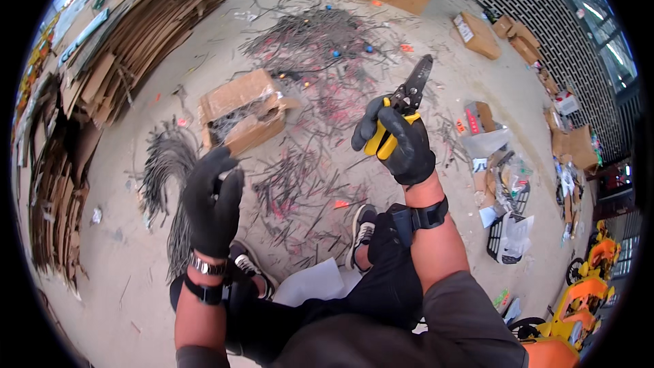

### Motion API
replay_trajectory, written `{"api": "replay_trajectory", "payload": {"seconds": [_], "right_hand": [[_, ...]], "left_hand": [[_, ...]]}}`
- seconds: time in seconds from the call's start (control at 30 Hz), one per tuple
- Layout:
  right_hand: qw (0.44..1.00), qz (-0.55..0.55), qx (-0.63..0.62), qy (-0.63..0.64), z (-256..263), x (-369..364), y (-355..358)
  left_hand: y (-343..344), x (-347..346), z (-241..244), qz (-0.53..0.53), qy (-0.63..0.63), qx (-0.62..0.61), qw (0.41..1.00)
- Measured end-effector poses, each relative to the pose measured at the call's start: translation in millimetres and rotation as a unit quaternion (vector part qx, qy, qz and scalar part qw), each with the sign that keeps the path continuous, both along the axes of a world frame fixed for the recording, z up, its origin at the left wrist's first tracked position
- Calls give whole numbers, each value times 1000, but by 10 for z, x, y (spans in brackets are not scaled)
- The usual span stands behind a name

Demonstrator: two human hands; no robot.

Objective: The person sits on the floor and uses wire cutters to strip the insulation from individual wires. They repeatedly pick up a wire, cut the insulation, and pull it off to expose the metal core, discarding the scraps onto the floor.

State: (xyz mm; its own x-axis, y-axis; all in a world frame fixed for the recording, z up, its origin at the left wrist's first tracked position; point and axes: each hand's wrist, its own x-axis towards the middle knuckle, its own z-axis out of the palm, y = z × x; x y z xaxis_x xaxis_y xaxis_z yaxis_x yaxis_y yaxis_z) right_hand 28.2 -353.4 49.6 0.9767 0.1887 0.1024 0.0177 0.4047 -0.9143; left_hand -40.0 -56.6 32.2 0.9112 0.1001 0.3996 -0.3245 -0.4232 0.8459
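Note:
Wire strippers with yellow handles and dark jaws [413,87] are held in my right hand [403,138], which wears a black glove; the jaws point up and away from me. My left hand [214,202], also gloved in black, is raised over the floor with its fingers bent and the thumb apart, and no object shows in it. To its left lies a bundle of dark grey cables [171,158] on the concrete. Short cut cable pieces [294,179] are scattered between my hands, and a larger heap of cable scraps [317,30] lies farther off.
An open cardboard box [242,107] with clear plastic inside stands beyond my left hand. Stacks of flattened cardboard [148,25] line the left side. On the right are a black plastic crate [508,237], a sealed carton [476,36] and orange-yellow vehicles [577,301]. My feet flank white sheets.

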Motion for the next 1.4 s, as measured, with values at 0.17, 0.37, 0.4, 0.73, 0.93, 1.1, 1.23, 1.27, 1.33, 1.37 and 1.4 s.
{"api": "replay_trajectory", "payload": {"seconds": [0.17, 0.37, 0.4, 0.73, 0.93, 1.1, 1.23, 1.27, 1.33, 1.37, 1.4], "right_hand": [[980, 183, -4, 77, -136, -213, 473], [956, 270, -6, 114, -213, -314, 638], [954, 274, -10, 121, -219, -309, 635], [953, 258, -114, 108, -253, -196, 561], [981, 130, -128, 65, -332, -97, 503], [978, 147, -121, 82, -235, -205, 565], [940, 210, -267, -29, -697, -336, 766], [931, 229, -284, 8, -721, -401, 803], [913, 247, -323, 33, -731, -461, 899], [906, 243, -346, 21, -784, -469, 942], [897, 241, -369, 10, -817, -481, 965]], "left_hand": [[-154, -67, -6, -149, 175, -228, 946], [-210, -97, -124, -219, 283, -240, 902], [-189, -110, -122, -213, 294, -227, 904], [-61, -33, -23, -229, 243, 25, 942], [151, 92, -107, -63, 332, -90, 937], [279, 193, -117, 22, 274, -155, 949], [204, 213, -94, 33, 251, -218, 943], [177, 203, -104, 31, 247, -235, 940], [177, 160, -125, 20, 251, -245, 936], [171, 140, -112, 13, 250, -243, 937], [155, 108, -98, 7, 249, -241, 938]]}}
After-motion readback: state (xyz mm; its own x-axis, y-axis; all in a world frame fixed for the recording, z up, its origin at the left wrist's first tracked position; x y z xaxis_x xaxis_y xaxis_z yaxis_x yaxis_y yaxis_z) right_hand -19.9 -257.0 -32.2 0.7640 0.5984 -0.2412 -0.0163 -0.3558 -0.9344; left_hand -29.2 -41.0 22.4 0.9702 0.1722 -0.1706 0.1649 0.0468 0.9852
